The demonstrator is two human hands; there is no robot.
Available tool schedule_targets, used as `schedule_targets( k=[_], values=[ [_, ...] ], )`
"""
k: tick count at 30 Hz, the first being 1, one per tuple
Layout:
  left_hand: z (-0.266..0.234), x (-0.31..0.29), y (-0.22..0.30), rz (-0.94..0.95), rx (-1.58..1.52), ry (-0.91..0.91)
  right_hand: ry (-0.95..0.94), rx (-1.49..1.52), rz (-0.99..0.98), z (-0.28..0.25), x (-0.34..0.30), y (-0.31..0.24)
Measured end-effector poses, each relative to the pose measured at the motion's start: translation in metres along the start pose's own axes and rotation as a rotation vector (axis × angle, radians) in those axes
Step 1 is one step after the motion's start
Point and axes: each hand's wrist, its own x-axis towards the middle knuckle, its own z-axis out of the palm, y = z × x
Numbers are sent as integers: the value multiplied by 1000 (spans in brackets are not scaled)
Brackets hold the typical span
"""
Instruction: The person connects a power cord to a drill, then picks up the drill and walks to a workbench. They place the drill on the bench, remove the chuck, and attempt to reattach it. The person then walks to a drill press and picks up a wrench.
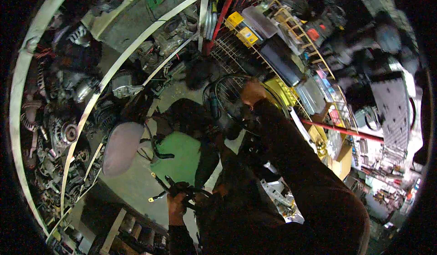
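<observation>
My left hand (176,205) is low in the middle, its fingers closed round black cables (200,192). Their ends stick out to the left of it, with a bright metal ring terminal (151,199) on one. Farther off, my right hand (252,93) reaches to a coil of black cable (211,89) beside the wire shelf. Its fingers look closed round the coil's loops, though my wrist and the dim light partly hide them. Between the hands is a green seat (177,157), with a short curved black hose (163,155) at its upper left edge.
A pinkish-grey cushion (122,148) is left of the green seat. Metal engine parts (68,132) crowd the racks on the left. On the right, a wire shelf (334,80) holds yellow boxes (247,35), a dark blue case (282,59) and clear packets. A red post (223,16) rises beyond.
</observation>
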Motion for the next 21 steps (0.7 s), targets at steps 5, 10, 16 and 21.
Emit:
schedule_targets(
  k=[5,10,16,21],
  values=[
    [46,86,-27,-56,150,-48,81,-263,-313,-4,31,48],
    [130,163,-42,-44,75,-87,-34,-243,-195,18,11,58],
    [160,227,-80,-51,78,-224,-641,15,-431,-1,-33,75],
    [178,251,-82,-53,97,-245,-1102,-4,-639,1,-64,69]
  ],
)
